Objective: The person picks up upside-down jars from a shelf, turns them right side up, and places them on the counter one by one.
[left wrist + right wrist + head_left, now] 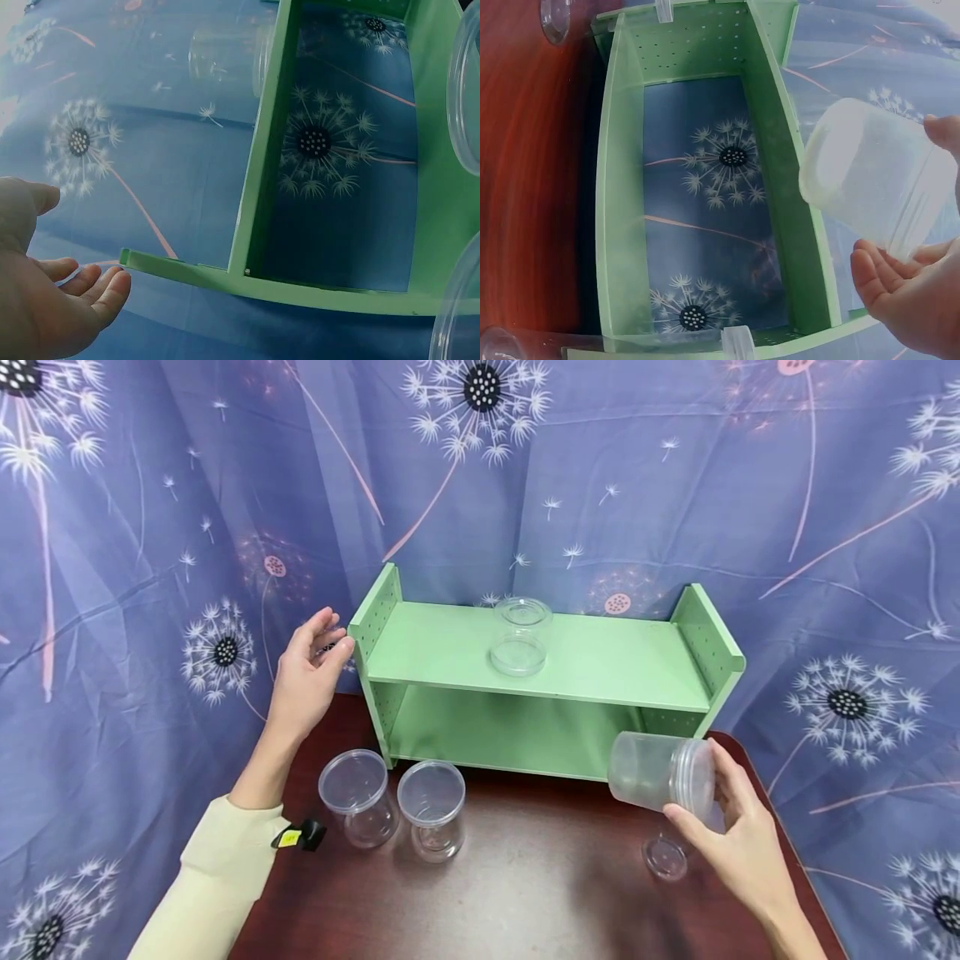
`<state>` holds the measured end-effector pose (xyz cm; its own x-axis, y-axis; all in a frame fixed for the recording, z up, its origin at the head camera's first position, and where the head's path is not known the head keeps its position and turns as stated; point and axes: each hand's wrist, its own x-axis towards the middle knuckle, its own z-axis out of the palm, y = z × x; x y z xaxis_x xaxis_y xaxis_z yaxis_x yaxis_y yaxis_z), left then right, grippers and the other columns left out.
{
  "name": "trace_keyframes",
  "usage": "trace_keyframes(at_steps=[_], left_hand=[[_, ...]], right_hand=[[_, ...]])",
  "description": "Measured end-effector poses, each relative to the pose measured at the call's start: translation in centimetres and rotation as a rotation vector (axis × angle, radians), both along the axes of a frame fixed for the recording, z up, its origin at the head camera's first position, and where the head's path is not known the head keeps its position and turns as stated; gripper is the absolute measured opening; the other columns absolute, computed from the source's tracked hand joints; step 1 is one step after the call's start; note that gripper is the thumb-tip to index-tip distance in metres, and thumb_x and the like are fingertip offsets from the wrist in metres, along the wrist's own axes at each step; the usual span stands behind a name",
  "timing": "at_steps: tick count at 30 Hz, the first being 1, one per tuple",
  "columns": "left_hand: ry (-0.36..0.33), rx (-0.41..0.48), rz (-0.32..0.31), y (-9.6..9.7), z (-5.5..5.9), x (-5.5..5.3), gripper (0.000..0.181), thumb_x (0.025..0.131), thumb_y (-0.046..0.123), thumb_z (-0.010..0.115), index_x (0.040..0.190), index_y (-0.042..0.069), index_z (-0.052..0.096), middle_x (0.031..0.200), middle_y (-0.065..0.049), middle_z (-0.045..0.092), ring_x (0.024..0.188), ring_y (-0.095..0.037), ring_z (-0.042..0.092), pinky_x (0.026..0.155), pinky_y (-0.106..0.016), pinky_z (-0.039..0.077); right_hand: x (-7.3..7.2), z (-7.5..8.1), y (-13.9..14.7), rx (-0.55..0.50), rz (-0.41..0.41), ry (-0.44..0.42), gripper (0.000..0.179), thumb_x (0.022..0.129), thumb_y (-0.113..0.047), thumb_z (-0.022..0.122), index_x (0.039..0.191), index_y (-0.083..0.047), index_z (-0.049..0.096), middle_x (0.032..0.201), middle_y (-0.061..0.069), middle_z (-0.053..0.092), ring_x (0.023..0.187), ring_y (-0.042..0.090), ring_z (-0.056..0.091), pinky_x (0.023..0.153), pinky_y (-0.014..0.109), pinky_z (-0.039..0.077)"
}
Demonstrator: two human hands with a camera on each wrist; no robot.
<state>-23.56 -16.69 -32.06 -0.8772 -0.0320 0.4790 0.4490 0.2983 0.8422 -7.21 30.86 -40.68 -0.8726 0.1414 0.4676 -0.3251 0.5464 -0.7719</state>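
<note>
Within right hand [742, 843], jar [647, 770] (sideways)

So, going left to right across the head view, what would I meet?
Left hand → first table jar → second table jar → shelf jar → held jar → right hand.

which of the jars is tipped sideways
The cloudy jar in the right hand: it is tipped nearly sideways, while the upper jar on the shelf and the two jars at left stand upright; another jar is partly hidden.
</note>
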Motion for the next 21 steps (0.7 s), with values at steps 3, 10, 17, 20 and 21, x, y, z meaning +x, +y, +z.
trace_keyframes(at_steps=[3,10,17,20,21], left_hand=[[-0.022,-0.021,0.002,-0.1,-0.2,-0.8,0.062,0.104,0.016,0.062,0.158,0.001,0.037,0.155,-0.016,0.045,0.139,-0.030,0.049,0.114,-0.044,0.042],[-0.069,-0.083,-0.014,0.1,-0.5,-2.3,0.064,0.105,0.020,0.061,0.160,0.003,0.034,0.160,-0.017,0.038,0.145,-0.032,0.042,0.117,-0.048,0.038],[-0.099,-0.177,0.011,0.4,-0.8,-3.6,0.065,0.106,0.026,0.059,0.160,0.002,0.033,0.158,-0.022,0.037,0.142,-0.033,0.044,0.116,-0.045,0.040],[-0.100,-0.210,0.019,0.6,-0.9,-4.0,0.063,0.106,0.022,0.057,0.160,0.000,0.033,0.156,-0.025,0.038,0.138,-0.035,0.047,0.114,-0.046,0.042],[-0.096,-0.218,0.021,0.6,-0.9,-4.1,0.062,0.106,0.020,0.057,0.159,-0.001,0.033,0.155,-0.026,0.039,0.136,-0.036,0.048,0.113,-0.047,0.043]], right_hand=[[0.1,0.0,-0.1,0.082,-0.055,-0.030,0.097,0.079,0.001,0.086,0.162,-0.013,0.035,0.136,-0.010,0.048,0.110,-0.005,0.052,0.088,0.004,0.040],[0.0,0.0,-0.7,0.220,-0.099,-0.038,0.099,0.077,-0.014,0.091,0.160,-0.007,0.037,0.132,0.008,0.055,0.106,-0.001,0.045,0.082,0.009,0.036],[-0.4,-0.5,-1.6,0.283,-0.070,-0.026,0.099,0.076,-0.019,0.093,0.157,-0.002,0.039,0.137,0.016,0.055,0.110,0.023,0.052,0.085,0.020,0.037],[-0.6,-1.1,-1.9,0.311,-0.043,-0.024,0.099,0.075,-0.021,0.093,0.155,0.002,0.040,0.139,0.018,0.053,0.113,0.028,0.054,0.087,0.020,0.037],[-0.6,-1.3,-2.0,0.321,-0.035,-0.018,0.099,0.075,-0.021,0.094,0.154,0.003,0.040,0.138,0.019,0.053,0.113,0.029,0.054,0.088,0.020,0.036]])
